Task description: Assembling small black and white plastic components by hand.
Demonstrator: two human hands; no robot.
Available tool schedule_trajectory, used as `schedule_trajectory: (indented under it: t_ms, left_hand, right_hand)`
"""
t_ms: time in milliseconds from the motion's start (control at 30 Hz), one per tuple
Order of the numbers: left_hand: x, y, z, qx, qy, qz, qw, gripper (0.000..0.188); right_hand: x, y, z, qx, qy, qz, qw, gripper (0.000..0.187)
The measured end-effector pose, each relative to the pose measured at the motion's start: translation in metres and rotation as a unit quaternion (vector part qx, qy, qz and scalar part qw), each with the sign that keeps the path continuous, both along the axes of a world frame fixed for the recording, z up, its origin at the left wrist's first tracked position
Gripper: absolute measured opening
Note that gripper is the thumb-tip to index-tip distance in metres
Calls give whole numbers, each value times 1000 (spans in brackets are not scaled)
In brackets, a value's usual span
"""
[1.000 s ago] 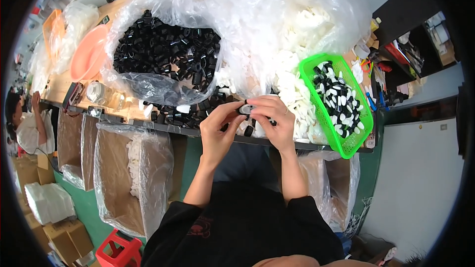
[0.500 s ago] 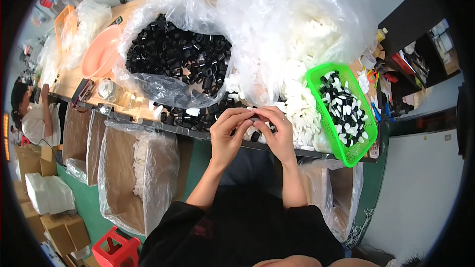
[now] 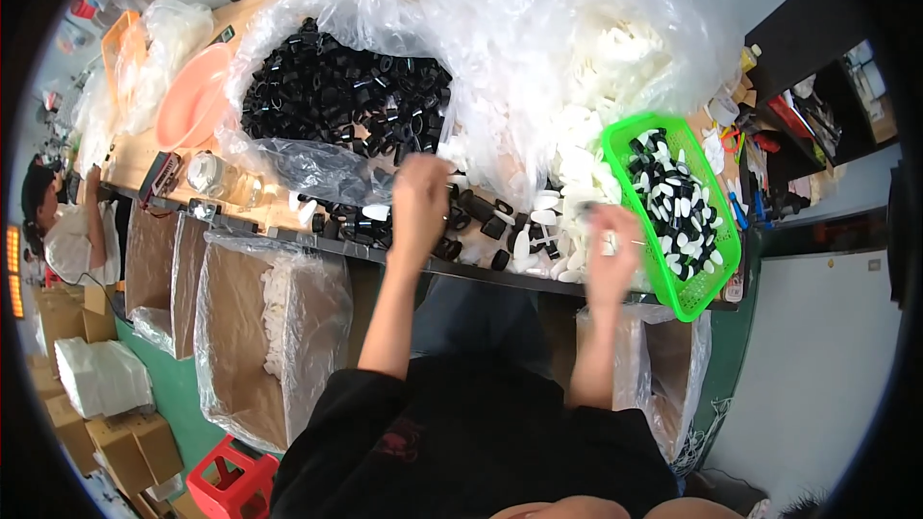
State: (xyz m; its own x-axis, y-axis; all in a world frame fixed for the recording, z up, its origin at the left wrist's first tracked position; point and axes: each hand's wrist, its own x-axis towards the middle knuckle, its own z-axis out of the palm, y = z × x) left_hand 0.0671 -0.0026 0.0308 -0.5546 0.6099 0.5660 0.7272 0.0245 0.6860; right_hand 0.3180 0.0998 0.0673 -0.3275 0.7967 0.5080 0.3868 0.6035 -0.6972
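Observation:
My left hand (image 3: 420, 200) is over the black plastic parts (image 3: 385, 130) at the near right of their plastic bag; its fingers point away and are mostly hidden. My right hand (image 3: 615, 248) is above the white oval pieces (image 3: 575, 178), just left of the green basket (image 3: 685, 300). Its fingers are curled and smeared by motion, with a small dark blur at the tips that I cannot make out. Inside the basket lie many joined black and white pieces (image 3: 673, 202). Loose black and white parts lie along the table edge between my hands.
A large clear plastic bag (image 3: 500, 29) spreads over the back of the table. To the left are a pink basin (image 3: 192, 101) and a glass jar (image 3: 207, 173). Lined boxes (image 3: 236, 327) stand below the edge, near a red stool (image 3: 231, 481). Another person (image 3: 72, 231) sits far left.
My hands were together at the table edge, fingertips meeting. They have parted: the left moved up and left to the black parts, the right moved right toward the green basket.

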Motion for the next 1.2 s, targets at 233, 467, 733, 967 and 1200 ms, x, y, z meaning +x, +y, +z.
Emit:
schedule_trajectory:
  t_ms: [233, 467, 733, 967, 1200]
  left_hand:
    - [-81, 33, -49, -74, 125, 136, 980, 12]
    - [-82, 18, -52, -154, 59, 90, 982, 12]
    - [-70, -2, -38, -118, 61, 110, 985, 26]
    - [-35, -14, -10, -18, -107, 107, 988, 25]
    - [29, -34, 2, 89, -499, -112, 855, 29]
  right_hand:
    - [86, 54, 19, 126, -96, -219, 963, 43]
    - [30, 23, -9, -49, -50, -38, 997, 17]
    - [-45, 41, -32, -43, -93, 143, 984, 11]
    - [-68, 45, -50, -10, -122, 188, 975, 17]
    - [-31, 31, -52, -99, -65, 107, 987, 15]
